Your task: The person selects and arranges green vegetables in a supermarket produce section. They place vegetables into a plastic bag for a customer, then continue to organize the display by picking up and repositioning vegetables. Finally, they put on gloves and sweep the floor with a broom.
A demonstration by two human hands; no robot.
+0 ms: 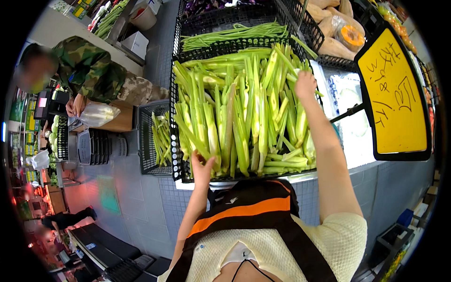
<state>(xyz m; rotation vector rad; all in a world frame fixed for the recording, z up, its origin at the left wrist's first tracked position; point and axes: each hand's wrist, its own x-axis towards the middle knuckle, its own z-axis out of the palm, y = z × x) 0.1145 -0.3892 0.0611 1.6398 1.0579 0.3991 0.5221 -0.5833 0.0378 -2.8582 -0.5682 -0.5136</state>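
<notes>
A black plastic crate full of long green peeled stalks, possibly stem lettuce, lies before me. My left hand is at the crate's near left corner, with thumb and fingers around the lower end of one slanting stalk. At the crate's right side, my right hand rests with curled fingers on the top of the stalks; a small whitish thing shows by its fingertips, and whether it grips a stalk is hidden.
A grey basket with cut green pieces stands left of the crate. Long beans lie behind. A yellow price board on a black arm stands right. A person in camouflage holds a plastic bag at the left.
</notes>
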